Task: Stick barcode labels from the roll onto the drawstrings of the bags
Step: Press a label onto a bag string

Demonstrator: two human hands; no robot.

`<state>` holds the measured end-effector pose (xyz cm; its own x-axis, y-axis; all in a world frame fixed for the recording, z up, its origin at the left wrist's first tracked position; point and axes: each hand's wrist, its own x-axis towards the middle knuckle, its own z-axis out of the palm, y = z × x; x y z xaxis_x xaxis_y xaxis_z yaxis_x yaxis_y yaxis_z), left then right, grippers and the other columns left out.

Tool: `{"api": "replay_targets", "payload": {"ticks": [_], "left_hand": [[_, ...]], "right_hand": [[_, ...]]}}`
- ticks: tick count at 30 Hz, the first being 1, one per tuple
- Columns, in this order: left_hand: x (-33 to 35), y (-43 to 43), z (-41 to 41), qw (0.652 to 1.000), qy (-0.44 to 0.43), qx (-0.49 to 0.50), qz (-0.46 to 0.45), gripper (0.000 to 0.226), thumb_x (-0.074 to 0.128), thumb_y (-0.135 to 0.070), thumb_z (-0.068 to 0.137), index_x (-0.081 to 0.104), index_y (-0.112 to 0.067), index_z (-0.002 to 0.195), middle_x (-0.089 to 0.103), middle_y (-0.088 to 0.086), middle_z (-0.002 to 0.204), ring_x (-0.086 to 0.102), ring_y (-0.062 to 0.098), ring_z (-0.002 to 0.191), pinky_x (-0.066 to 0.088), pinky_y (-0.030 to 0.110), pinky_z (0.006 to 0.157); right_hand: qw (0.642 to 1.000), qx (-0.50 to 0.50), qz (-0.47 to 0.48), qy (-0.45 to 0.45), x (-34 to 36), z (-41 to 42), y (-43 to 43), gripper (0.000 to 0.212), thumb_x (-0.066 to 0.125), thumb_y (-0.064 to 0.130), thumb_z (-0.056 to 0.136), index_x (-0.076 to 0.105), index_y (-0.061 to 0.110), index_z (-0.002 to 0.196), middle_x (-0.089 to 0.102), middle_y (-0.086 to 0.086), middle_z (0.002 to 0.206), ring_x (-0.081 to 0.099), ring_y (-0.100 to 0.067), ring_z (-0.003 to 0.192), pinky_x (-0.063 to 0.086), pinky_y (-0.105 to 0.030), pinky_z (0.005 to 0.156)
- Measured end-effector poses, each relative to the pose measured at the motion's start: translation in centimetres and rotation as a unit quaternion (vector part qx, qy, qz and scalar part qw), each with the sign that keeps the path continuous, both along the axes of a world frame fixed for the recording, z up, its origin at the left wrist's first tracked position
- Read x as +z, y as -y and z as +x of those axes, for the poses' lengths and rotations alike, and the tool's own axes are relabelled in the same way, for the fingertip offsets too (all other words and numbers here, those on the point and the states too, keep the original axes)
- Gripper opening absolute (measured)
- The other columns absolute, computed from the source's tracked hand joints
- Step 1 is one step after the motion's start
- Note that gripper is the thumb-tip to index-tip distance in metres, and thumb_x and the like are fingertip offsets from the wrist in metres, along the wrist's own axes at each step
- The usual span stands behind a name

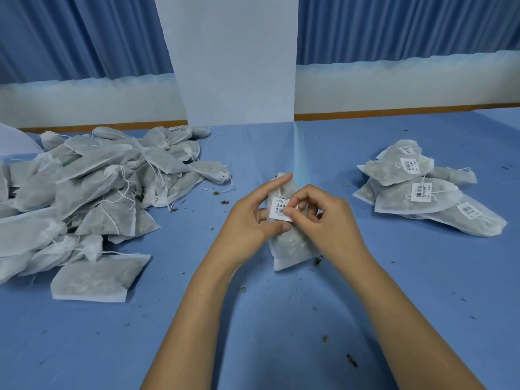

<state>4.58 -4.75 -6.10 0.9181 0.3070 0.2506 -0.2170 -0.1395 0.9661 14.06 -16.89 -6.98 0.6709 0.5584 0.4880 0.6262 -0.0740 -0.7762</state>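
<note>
A blue cloth [281, 319] covers the table beneath the left hand [250, 220] and the right hand [329, 220] and spreads out on every side of them. It is dotted with dark dried plant crumbs [351, 360], some just beyond the left hand, others nearer the person than the right hand. Beyond both hands a white pillar [233, 66] stands at the table's far edge, flanked by a brown wooden strip [394, 111], a white wall band [394, 83] and blue pleated curtains [408, 26].

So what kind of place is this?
Likely a packing workroom: a heap of unlabelled bags on a blue table, a smaller stack of labelled bags, and a barcode label held against another bag.
</note>
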Motion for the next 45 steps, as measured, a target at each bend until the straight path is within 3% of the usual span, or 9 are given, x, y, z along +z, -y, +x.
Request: {"api": "replay_targets", "payload": {"ticks": [6,14,18,21,24,31,38,42,45], "left_hand": [[0.0,-0.1,-0.1,1.000,0.024,0.010,-0.009,0.069,0.066,0.015,0.081,0.060,-0.036,0.128,0.062,-0.011,0.130,0.070,0.022,0.101,0.056,0.027,0.083],[-0.5,0.1,0.6,0.984,0.053,0.168,-0.005,0.056,0.067,0.000,0.087,0.055,-0.039,0.125,0.076,-0.001,0.091,0.070,0.006,0.080,0.050,0.014,0.072],[-0.3,0.5,0.7,0.980,0.081,0.183,-0.015,0.045,0.067,0.002,0.088,0.061,-0.032,0.117,0.076,-0.002,0.081,0.070,0.004,0.076,0.049,0.011,0.070],[0.1,1.2,0.6,0.978,0.099,0.178,-0.055,0.035,0.065,0.001,0.089,0.063,-0.022,0.115,0.075,-0.005,0.079,0.070,0.003,0.076,0.049,0.011,0.070],[0.2,2.3,1.2,0.980,0.076,0.176,-0.047,0.027,0.068,-0.009,0.088,0.064,-0.017,0.114,0.073,-0.010,0.076,0.068,-0.001,0.076,0.047,0.009,0.069],[-0.2,6.4,3.7,0.974,0.052,0.219,-0.020,0.022,0.074,-0.015,0.084,0.064,-0.026,0.099,0.063,-0.014,0.057,0.059,-0.002,0.056,0.046,0.012,0.057],[-0.5,11.3,5.7,0.988,-0.035,0.146,-0.043,0.025,0.076,-0.018,0.083,0.060,-0.024,0.101,0.075,-0.001,0.078,0.071,0.011,0.075,0.055,0.025,0.068],[-0.4,13.3,7.1,0.980,-0.016,0.195,-0.038,0.024,0.075,-0.018,0.083,0.061,-0.023,0.103,0.074,-0.002,0.079,0.070,0.009,0.077,0.055,0.024,0.069],[-0.5,14.4,8.4,0.986,-0.052,0.156,-0.026,0.027,0.073,-0.020,0.086,0.058,-0.021,0.108,0.072,-0.006,0.078,0.068,0.003,0.070,0.051,0.018,0.063]], "right_hand": [[0.999,-0.031,0.042,-0.006,-0.2,-0.3,-0.3,0.017,0.073,0.010,0.077,0.059,0.019,0.073,0.046,0.013,0.053,0.040,-0.008,0.051,0.036,-0.016,0.053],[0.990,-0.135,-0.004,-0.041,-0.7,-0.4,-0.6,0.049,0.079,0.044,0.068,0.045,0.024,0.098,0.050,0.009,0.057,0.050,-0.006,0.058,0.041,-0.026,0.058],[0.985,-0.099,0.039,-0.137,-0.3,-0.5,-0.6,0.049,0.083,0.036,0.067,0.053,0.022,0.103,0.055,0.011,0.077,0.051,0.000,0.065,0.041,-0.012,0.062],[0.973,-0.022,0.072,-0.217,0.4,-0.4,0.2,0.029,0.080,0.021,0.074,0.064,0.015,0.097,0.068,0.008,0.089,0.060,0.005,0.074,0.043,-0.007,0.065],[0.957,-0.002,0.111,-0.269,0.7,-0.6,1.7,0.013,0.079,0.011,0.073,0.068,0.011,0.080,0.072,0.000,0.076,0.065,-0.008,0.070,0.049,-0.016,0.063],[0.955,-0.024,0.112,-0.273,0.6,-0.3,5.4,0.014,0.073,0.013,0.081,0.067,0.007,0.070,0.067,-0.001,0.065,0.060,-0.010,0.062,0.046,-0.021,0.061],[0.942,-0.092,0.148,-0.287,1.1,1.3,10.7,0.013,0.069,0.014,0.085,0.067,0.004,0.078,0.068,-0.009,0.073,0.062,-0.016,0.069,0.049,-0.030,0.067],[0.943,-0.010,0.023,-0.332,0.7,2.0,13.6,0.020,0.069,0.025,0.085,0.071,0.011,0.099,0.074,-0.006,0.095,0.070,-0.018,0.088,0.053,-0.029,0.077],[0.937,-0.008,0.029,-0.347,0.3,2.6,15.3,0.018,0.065,0.024,0.088,0.071,0.012,0.100,0.074,-0.005,0.095,0.070,-0.014,0.080,0.052,-0.021,0.062]]}}
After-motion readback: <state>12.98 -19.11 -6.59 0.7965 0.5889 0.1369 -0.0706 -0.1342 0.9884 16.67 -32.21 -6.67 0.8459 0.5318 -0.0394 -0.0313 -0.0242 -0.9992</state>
